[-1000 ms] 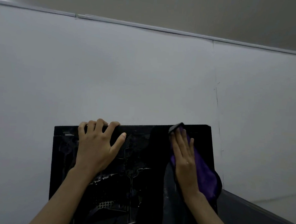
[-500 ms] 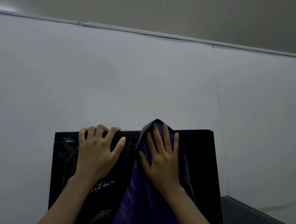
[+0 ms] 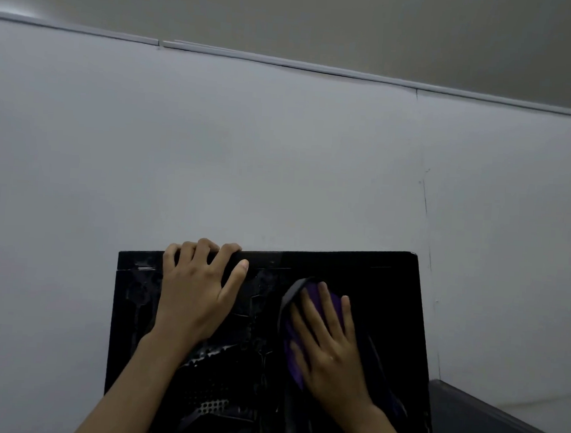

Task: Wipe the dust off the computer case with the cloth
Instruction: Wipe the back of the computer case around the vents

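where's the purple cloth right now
In the head view the purple cloth lies flat on the right half of the computer case panel, pressed under the right hand, below the top edge the left hand grips.

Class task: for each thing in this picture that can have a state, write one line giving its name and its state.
computer case: upright against the wall, side panel facing the camera.
cloth: purple, pressed flat to the panel.
left hand: fingers curled over the case's top edge.
right hand: flat, fingers straight, pressing the cloth.
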